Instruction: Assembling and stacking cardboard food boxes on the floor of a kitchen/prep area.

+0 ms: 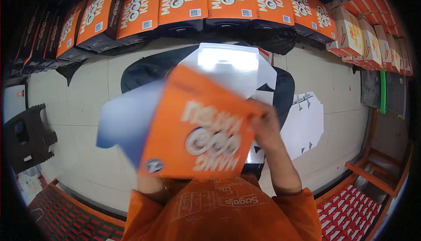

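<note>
An orange printed cardboard box piece [175,109], partly folded and blurred by motion, is tilted in front of my body. Its printing shows upside down. A white and blue panel [127,118] juts out on its left. My right hand [265,124] is closed on the orange piece's right edge. My left hand is hidden behind the cardboard; only my left forearm shows below it. Across my legs, just beyond, lies a flat white, glossy box blank [228,59] with cut corners.
More white blanks [305,127] lie on the tiled floor at right. A row of stacked orange-topped boxes [182,0] lines the far side, with cream boxes [351,35] at far right. A dark plastic stool [30,138] stands left. Wooden-framed racks [372,177] flank me.
</note>
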`<move>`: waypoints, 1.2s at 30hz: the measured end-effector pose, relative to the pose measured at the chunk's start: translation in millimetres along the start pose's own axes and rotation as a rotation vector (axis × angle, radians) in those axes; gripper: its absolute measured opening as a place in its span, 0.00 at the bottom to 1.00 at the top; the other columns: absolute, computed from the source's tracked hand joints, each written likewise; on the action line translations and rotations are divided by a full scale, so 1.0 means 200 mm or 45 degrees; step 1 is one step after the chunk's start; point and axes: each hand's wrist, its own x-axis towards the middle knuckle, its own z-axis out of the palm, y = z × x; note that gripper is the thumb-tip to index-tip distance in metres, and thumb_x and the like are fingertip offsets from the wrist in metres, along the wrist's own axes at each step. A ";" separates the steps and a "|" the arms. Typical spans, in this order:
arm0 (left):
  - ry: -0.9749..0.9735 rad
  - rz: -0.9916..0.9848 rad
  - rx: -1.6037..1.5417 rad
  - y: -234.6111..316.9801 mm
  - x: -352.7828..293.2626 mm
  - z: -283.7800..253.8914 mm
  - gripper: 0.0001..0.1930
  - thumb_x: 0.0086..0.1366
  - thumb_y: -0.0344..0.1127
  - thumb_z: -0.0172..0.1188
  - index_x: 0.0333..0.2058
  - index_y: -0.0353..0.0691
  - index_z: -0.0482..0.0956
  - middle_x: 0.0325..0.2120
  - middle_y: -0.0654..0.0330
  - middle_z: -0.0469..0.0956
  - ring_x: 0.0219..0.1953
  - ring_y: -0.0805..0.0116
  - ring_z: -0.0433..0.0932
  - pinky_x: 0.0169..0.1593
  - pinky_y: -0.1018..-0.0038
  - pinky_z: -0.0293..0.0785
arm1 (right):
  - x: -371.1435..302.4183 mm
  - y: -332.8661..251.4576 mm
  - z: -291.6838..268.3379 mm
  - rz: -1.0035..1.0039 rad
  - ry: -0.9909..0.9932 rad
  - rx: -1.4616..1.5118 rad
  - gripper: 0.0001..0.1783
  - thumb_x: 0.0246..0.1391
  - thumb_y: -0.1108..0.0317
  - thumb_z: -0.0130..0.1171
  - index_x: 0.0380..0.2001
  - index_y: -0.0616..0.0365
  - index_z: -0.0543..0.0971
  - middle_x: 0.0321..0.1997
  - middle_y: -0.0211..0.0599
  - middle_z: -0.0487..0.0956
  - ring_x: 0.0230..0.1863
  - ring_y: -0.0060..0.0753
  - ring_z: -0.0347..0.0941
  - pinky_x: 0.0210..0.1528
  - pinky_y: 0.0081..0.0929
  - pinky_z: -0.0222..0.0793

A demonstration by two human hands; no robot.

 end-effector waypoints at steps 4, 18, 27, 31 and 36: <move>-0.856 0.233 0.073 -0.08 -0.07 0.29 0.57 0.39 0.50 0.70 0.63 0.27 0.50 0.61 0.47 0.57 0.63 0.55 0.59 0.64 0.63 0.54 | -0.01 0.01 0.14 -0.595 0.190 -0.616 0.33 0.52 0.53 0.62 0.55 0.64 0.70 0.50 0.48 0.73 0.48 0.40 0.73 0.51 0.33 0.68; -0.999 0.215 0.183 -0.04 -0.12 0.46 0.57 0.41 0.61 0.62 0.63 0.25 0.54 0.61 0.42 0.58 0.65 0.50 0.55 0.66 0.63 0.48 | 0.03 -0.01 0.31 -1.184 0.379 -0.427 0.19 0.61 0.57 0.49 0.30 0.62 0.80 0.41 0.42 0.72 0.46 0.42 0.67 0.55 0.43 0.61; -0.287 0.268 -0.677 -0.23 0.16 0.29 0.32 0.58 0.41 0.61 0.59 0.38 0.62 0.54 0.56 0.68 0.54 0.60 0.71 0.56 0.73 0.66 | 0.37 -0.25 0.60 -0.139 0.096 -0.195 0.28 0.59 0.64 0.54 0.58 0.66 0.61 0.52 0.47 0.71 0.54 0.41 0.69 0.56 0.37 0.65; -0.445 0.530 0.803 -0.56 0.04 0.69 0.26 0.62 0.42 0.57 0.57 0.40 0.64 0.49 0.55 0.71 0.51 0.55 0.71 0.53 0.65 0.68 | 1.02 -0.32 0.68 -0.380 0.289 -0.575 0.23 0.60 0.52 0.50 0.48 0.60 0.71 0.41 0.52 0.79 0.44 0.47 0.78 0.47 0.39 0.71; -0.583 1.033 0.849 -0.85 -0.05 1.04 0.31 0.57 0.50 0.61 0.54 0.37 0.68 0.52 0.47 0.69 0.55 0.45 0.65 0.57 0.55 0.63 | 1.19 -0.37 0.68 -0.521 0.404 -1.277 0.28 0.60 0.47 0.48 0.45 0.64 0.75 0.38 0.56 0.80 0.44 0.51 0.77 0.45 0.42 0.70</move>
